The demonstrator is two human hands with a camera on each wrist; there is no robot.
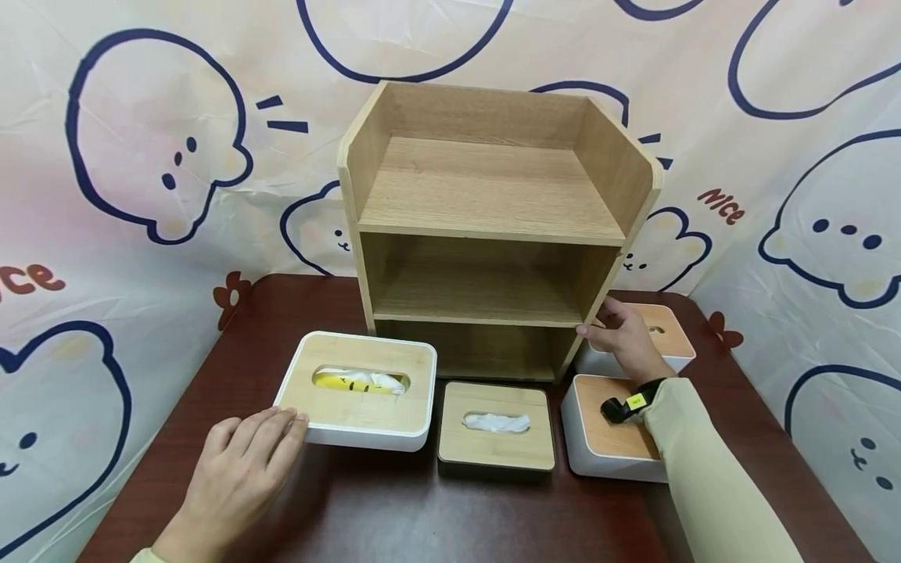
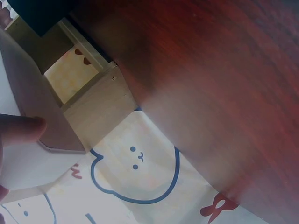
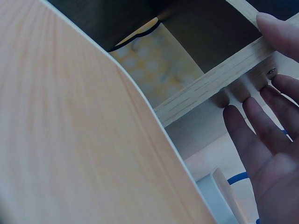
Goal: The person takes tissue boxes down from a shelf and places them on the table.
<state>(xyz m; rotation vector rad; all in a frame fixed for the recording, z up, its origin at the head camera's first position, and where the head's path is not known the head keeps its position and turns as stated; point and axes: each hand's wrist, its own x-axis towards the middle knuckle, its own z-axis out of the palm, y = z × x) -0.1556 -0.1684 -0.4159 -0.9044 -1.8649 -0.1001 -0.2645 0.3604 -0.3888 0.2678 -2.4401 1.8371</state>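
My left hand point(image 1: 235, 473) grips a white tissue box point(image 1: 292, 391) by its near left corner, fingers over the pale wooden lid. In the left wrist view the thumb point(image 2: 23, 129) lies against the box, which is raised off the table. A yellow-and-white tissue pack shows in its slot. My right hand point(image 1: 626, 340) holds the right side panel of a three-tier wooden shelf point(image 1: 486, 184). The right wrist view shows the thumb point(image 3: 280, 37) at the panel's front edge point(image 3: 215, 84) and the fingertips against its outer face.
A dark tissue box point(image 1: 496, 457) with a wooden lid sits before the shelf. Right of it, under my forearm, stands a white tissue box point(image 1: 605, 453), and another white tissue box point(image 1: 669, 336) is behind. Patterned cloth point(image 1: 169, 297) surrounds the dark red table point(image 1: 394, 508).
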